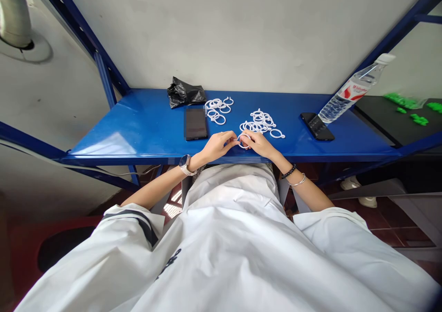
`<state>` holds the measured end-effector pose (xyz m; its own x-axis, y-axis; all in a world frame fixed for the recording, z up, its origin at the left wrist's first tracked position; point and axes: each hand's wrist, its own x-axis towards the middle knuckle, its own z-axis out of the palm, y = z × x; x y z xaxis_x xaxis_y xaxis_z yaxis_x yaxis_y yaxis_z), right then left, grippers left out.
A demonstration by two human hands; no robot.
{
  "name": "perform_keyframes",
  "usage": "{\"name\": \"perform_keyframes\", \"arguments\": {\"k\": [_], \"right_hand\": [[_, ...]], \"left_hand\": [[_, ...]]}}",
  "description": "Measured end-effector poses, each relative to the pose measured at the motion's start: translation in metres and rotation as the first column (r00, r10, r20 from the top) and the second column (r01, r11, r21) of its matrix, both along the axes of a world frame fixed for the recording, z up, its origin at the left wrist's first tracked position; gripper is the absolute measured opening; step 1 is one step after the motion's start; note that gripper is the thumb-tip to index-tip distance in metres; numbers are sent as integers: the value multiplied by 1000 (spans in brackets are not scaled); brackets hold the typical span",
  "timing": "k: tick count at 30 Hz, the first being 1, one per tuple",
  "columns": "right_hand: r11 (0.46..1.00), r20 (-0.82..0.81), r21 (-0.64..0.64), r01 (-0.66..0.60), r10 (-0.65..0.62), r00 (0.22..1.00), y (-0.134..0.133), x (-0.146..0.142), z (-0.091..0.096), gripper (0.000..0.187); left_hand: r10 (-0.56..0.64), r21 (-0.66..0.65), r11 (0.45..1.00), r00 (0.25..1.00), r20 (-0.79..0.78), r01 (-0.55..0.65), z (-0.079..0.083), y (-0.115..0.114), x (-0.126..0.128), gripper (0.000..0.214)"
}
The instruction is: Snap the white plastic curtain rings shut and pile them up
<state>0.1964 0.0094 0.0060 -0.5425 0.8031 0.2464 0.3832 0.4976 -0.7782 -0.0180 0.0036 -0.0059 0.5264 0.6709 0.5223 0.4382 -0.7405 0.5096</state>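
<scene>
Close to the table's front edge, my right hand (pixel 258 144) grips a white plastic ring (pixel 249 138) between thumb and fingers. From the other side, my left hand (pixel 219 145) pinches at the ring's left edge; the exact spot is partly hidden by the fingertips. Just beyond my right hand lies a loose pile of similar white rings (pixel 261 117), with a single ring (pixel 276 133) at its right. A smaller group of white rings (pixel 217 117) rests farther left, beyond my left hand. Small knobs show on some of these rings.
Left of the smaller group are a dark phone (pixel 195 124) and a crumpled black plastic bag (pixel 184 93). On the right stand a water bottle (pixel 352 93) and another black phone (pixel 316 126). The blue table (pixel 152 118) meets a wall; green pieces (pixel 402 101) lie on a neighbouring surface.
</scene>
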Motion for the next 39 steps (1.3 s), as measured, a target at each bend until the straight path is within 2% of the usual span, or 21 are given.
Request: {"name": "perform_keyframes", "arguments": {"k": [3, 12, 27, 34, 39], "right_hand": [[995, 65, 96, -13, 6, 998, -3, 0, 1, 32], [973, 182, 218, -72, 32, 983, -2, 0, -3, 42], [969, 225, 242, -54, -2, 974, -4, -1, -2, 41], [968, 233, 250, -37, -23, 972, -4, -2, -2, 39], [951, 248, 307, -31, -49, 967, -4, -3, -4, 33]], "left_hand": [[5, 11, 1000, 1000, 7, -5, 1, 0, 0, 33], [32, 16, 999, 999, -30, -32, 3, -1, 0, 24], [26, 54, 998, 998, -56, -23, 2, -1, -1, 32], [42, -11, 999, 998, -36, -42, 5, -3, 1, 40], [40, -39, 998, 999, -21, -40, 6, -5, 3, 43]]}}
